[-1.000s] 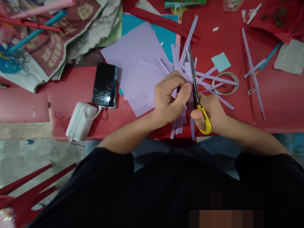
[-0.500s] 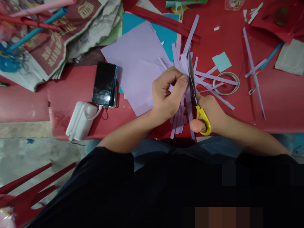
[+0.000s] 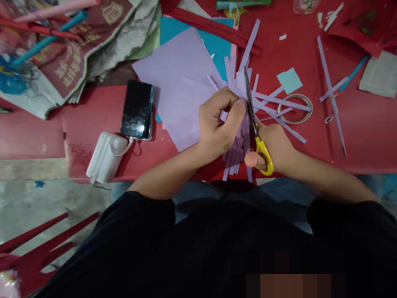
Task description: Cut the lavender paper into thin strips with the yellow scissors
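My left hand (image 3: 221, 120) pinches a narrow piece of purple paper (image 3: 241, 85) between thumb and bent fingers. Yellow-handled scissors (image 3: 264, 156) are in my right hand (image 3: 274, 142), the thumb through one loop. Their blades (image 3: 249, 93) point away from me, along the right side of the held paper and close to my left thumb tip. Loose purple paper strips (image 3: 233, 159) lie under and around both hands. Left of them rest large purple paper sheets (image 3: 175, 78), on top of a blue sheet (image 3: 172, 31). My fingers hide part of the held paper.
A phone (image 3: 136, 109) and a white power bank (image 3: 107, 157) with a cable lie on the red table at left. Right of my hands are a tape roll (image 3: 311, 111), a light-blue paper square (image 3: 289, 80) and crossed purple strips (image 3: 331, 91). Newspaper (image 3: 77, 54) covers the far left.
The scissors have shifted slightly left and their blades look closer together. My right thumb has moved a little up and left. My left hand stays in nearly the same place.
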Motion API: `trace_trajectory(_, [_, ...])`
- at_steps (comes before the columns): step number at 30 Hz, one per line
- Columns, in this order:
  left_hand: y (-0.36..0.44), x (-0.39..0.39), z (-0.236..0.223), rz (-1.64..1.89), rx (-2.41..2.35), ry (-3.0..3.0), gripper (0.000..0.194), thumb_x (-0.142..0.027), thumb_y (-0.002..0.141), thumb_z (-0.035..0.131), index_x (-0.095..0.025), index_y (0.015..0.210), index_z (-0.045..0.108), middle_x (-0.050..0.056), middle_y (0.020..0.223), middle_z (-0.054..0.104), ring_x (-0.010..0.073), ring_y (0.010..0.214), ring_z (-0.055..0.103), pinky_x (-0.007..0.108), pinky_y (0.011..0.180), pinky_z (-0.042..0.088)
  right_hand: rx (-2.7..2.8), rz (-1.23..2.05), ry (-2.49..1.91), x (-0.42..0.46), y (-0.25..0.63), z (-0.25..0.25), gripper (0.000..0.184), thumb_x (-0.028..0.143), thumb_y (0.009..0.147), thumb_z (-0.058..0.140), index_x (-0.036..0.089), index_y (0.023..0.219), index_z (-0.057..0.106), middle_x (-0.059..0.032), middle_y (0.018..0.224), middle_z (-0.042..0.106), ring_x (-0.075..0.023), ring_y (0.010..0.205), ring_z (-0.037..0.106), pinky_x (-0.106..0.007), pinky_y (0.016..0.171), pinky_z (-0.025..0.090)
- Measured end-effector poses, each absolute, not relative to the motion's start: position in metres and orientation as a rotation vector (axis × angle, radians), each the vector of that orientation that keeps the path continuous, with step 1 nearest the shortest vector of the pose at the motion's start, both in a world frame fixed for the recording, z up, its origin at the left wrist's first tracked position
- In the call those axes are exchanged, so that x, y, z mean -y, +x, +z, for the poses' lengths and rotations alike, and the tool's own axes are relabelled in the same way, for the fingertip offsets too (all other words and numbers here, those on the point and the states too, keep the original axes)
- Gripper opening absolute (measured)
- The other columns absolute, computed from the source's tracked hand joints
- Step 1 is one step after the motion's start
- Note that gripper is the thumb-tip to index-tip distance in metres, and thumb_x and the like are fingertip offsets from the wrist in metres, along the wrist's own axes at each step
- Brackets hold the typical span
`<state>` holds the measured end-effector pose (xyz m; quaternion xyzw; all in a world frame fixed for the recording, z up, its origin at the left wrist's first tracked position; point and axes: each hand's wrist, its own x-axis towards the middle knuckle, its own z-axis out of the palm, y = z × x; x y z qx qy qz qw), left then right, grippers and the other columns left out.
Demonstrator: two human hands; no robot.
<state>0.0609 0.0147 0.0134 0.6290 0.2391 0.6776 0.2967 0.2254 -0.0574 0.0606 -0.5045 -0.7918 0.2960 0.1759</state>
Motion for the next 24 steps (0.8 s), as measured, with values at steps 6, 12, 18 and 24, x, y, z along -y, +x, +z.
trace_trajectory(6, [0.06, -0.009, 0.022, 1.741, -0.666, 1.714, 0.049, -0.055, 0.108, 0.067, -0.022, 0.074, 0.055, -0.001, 0.063, 0.047, 0.0113, 0.058, 0.044, 0.036, 0.052, 0.031, 2.236, 0.789, -1.444, 0.058, 0.225, 0.057, 0.102, 0.107, 0.086, 0.023, 0.016, 0.114, 0.063, 0.003, 0.057, 0.045, -0.019, 0.049, 0.044, -0.036, 0.056, 0.027])
trace_trajectory(12, [0.056, -0.01, 0.027, 1.739, -0.729, 1.695, 0.051, -0.057, 0.108, 0.064, -0.023, 0.072, 0.052, -0.001, 0.063, 0.046, 0.0128, 0.057, 0.04, 0.038, 0.054, 0.032, 2.252, 0.854, -1.378, 0.057, 0.226, 0.054, 0.104, 0.111, 0.08, 0.033, 0.018, 0.115, 0.064, 0.0042, 0.054, 0.045, -0.0188, 0.046, 0.043, -0.036, 0.053, 0.027])
trace_trajectory(18, [0.055, -0.012, 0.025, 1.693, -0.709, 1.689, 0.049, -0.059, 0.107, 0.065, -0.024, 0.074, 0.056, 0.0, 0.065, 0.049, 0.0143, 0.059, 0.044, 0.039, 0.055, 0.035, 2.247, 0.886, -1.408, 0.057, 0.226, 0.06, 0.103, 0.112, 0.079, 0.03, 0.019, 0.108, 0.063, 0.0028, 0.055, 0.045, -0.0191, 0.047, 0.044, -0.036, 0.053, 0.028])
trace_trajectory(24, [0.056, -0.014, 0.005, 1.603, -0.74, 1.608, 0.051, -0.067, 0.102, 0.066, -0.026, 0.073, 0.056, 0.0, 0.065, 0.046, 0.0184, 0.063, 0.048, 0.04, 0.065, 0.042, 2.252, 0.847, -1.427, 0.058, 0.225, 0.062, 0.099, 0.11, 0.082, 0.021, 0.022, 0.105, 0.061, 0.0027, 0.057, 0.041, -0.0179, 0.048, 0.039, -0.036, 0.054, 0.026])
